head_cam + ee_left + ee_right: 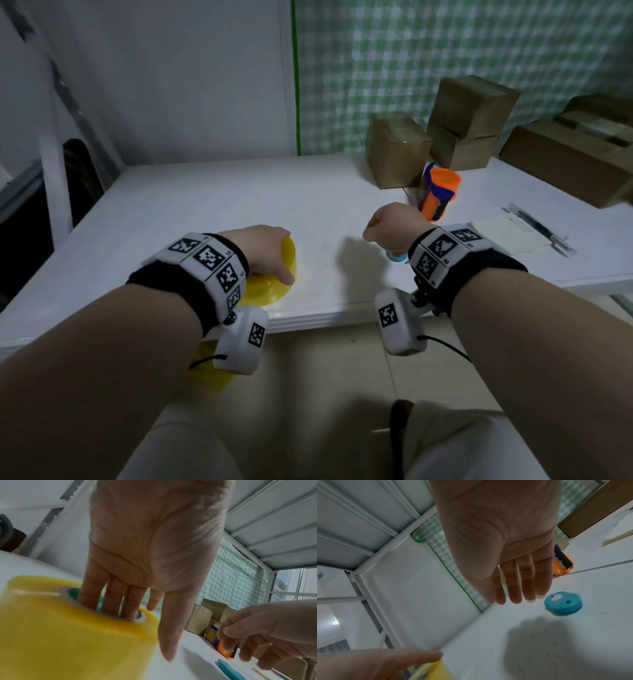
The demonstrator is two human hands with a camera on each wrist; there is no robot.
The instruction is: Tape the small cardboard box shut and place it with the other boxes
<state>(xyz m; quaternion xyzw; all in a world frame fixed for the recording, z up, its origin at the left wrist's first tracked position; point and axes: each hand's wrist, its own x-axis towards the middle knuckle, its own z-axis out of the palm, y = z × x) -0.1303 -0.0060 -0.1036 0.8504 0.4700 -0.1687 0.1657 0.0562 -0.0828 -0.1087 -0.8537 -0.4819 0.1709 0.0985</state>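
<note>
A yellow tape roll [274, 291] lies flat near the white table's [205, 205] front edge. My left hand [267, 253] holds it. In the left wrist view, several fingers [113, 596] reach down into the core of the tape roll [68, 635] and the thumb hangs outside its wall. My right hand [394, 224] hovers over the table to the right, fingers relaxed and holding nothing [513, 581]. A small cardboard box [397, 150] stands at the back right, beside a stack of two boxes [469, 123].
An orange tape dispenser [440, 192] lies in front of the boxes. A teal round object [563, 603] sits on the table under my right wrist. A large flat cardboard box [565, 154], a paper sheet [507, 233] and a pen [537, 226] are at the right.
</note>
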